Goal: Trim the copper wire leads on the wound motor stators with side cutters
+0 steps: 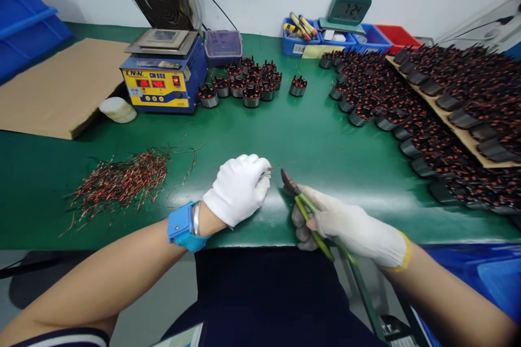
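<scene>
Green-handled cutters (304,209) in right hand (340,222); wire (280,165) apparently protruding from left hand (240,190).

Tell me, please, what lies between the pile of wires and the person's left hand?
In the head view, a few loose, thin wires lie on the green table between the pile of wires and the left hand.

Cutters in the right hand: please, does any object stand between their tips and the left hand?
Nothing visible blocks the way. Between the cutters, held in the right hand, and the left hand, only a thin wire shows near the fingertips, against the green table.
</scene>
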